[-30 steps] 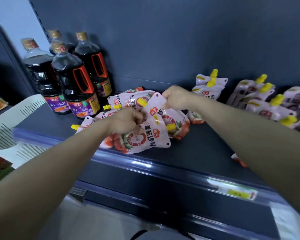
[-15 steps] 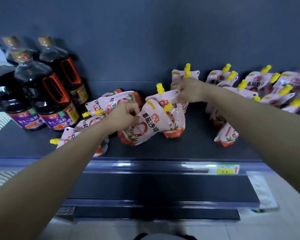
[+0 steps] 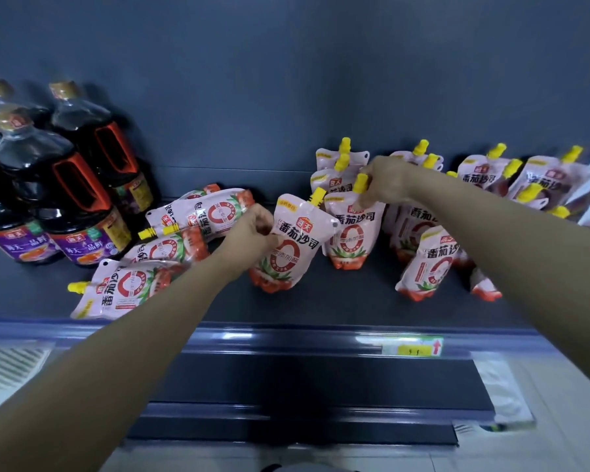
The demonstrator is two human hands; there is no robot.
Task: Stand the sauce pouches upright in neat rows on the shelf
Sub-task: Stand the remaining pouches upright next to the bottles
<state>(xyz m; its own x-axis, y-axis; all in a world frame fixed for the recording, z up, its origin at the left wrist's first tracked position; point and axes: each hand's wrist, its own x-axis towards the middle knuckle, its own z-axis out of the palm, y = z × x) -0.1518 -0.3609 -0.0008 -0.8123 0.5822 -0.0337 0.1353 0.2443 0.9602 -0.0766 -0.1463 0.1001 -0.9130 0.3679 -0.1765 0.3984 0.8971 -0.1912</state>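
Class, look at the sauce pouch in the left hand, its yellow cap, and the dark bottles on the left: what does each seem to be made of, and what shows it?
Sauce pouch: likely flexible plastic film, printed, soft sheen; it creases where the left hand pinches it.
Yellow cap: probably moulded rigid plastic, matte.
Dark bottles: seemingly clear glossy plastic; highlights, moulded orange handles.

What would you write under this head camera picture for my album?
Left hand and right hand stand ketchup pouches upright beside soy sauce bottles.
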